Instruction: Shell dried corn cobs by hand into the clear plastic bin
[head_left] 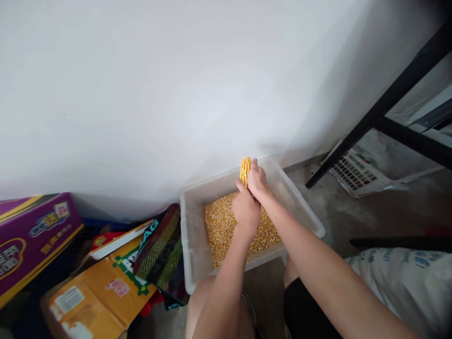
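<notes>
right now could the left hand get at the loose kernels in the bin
Probably yes: the left hand hangs just above the loose kernels in the clear bin, nothing between, though it grips the corn cob.

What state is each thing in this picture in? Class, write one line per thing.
Dried corn cob: kernels attached, held over the tub.
Left hand: closed around the cob's lower part.
Right hand: closed around the cob, above the left hand.
Clear plastic tub: lidless, on the floor, holding kernels.
Loose corn kernels: heaped in the tub.
Yellow cardboard: lying flat beside the tub.
</notes>
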Demonstrator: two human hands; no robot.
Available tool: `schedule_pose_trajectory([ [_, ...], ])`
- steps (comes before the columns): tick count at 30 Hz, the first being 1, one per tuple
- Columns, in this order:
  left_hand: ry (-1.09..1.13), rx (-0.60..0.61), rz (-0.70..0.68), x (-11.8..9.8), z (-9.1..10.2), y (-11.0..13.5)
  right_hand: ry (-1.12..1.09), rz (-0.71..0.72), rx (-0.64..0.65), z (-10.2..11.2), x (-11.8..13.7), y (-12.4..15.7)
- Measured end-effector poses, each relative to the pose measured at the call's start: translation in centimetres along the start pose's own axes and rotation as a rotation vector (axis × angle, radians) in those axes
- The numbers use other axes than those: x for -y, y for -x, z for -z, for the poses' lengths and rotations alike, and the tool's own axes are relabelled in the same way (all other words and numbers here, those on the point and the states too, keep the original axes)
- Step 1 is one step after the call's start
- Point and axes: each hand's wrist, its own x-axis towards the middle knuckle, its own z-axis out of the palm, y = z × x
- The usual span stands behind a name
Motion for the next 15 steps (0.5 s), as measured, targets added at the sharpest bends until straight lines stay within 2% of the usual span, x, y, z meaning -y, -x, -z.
schedule_pose_trajectory([
  [8, 0.067, -0.037, -0.042, 0.2, 0.0, -0.1, 0.043, 0.185, 0.050, 0.5, 0.2, -0.3],
  [15, 0.157, -0.050, -0.073, 0.8, -0.3, -0.2, 0.025, 0.134, 0.137, 1.3, 0.0, -0.9],
])
